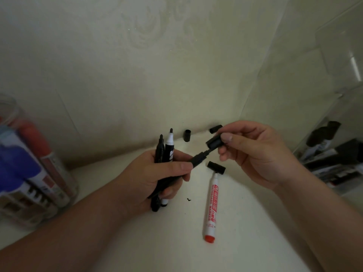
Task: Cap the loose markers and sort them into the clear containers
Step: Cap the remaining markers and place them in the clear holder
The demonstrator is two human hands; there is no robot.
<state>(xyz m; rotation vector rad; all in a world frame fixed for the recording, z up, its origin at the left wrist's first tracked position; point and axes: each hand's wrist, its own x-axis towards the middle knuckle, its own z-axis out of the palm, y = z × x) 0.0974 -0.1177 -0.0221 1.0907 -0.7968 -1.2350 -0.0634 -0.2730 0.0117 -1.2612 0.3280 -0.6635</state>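
Observation:
My left hand (155, 179) grips three uncapped black markers in a bundle: two (166, 148) point up, and a third (198, 159) points right. My right hand (253, 152) pinches a black cap (214, 142) at that third marker's tip. A red-and-white whiteboard marker (211, 208) lies on the white table (245, 222) with a black cap (216, 167) at its tip. Two more black caps (188, 135) (215, 128) lie by the wall. A clear jar (29, 173) at the left holds red and blue markers. A clear container (332, 154) at the right holds black markers.
The table sits in a corner between two pale patterned walls (137, 75). A small black speck (189, 199) lies on the table between my hands.

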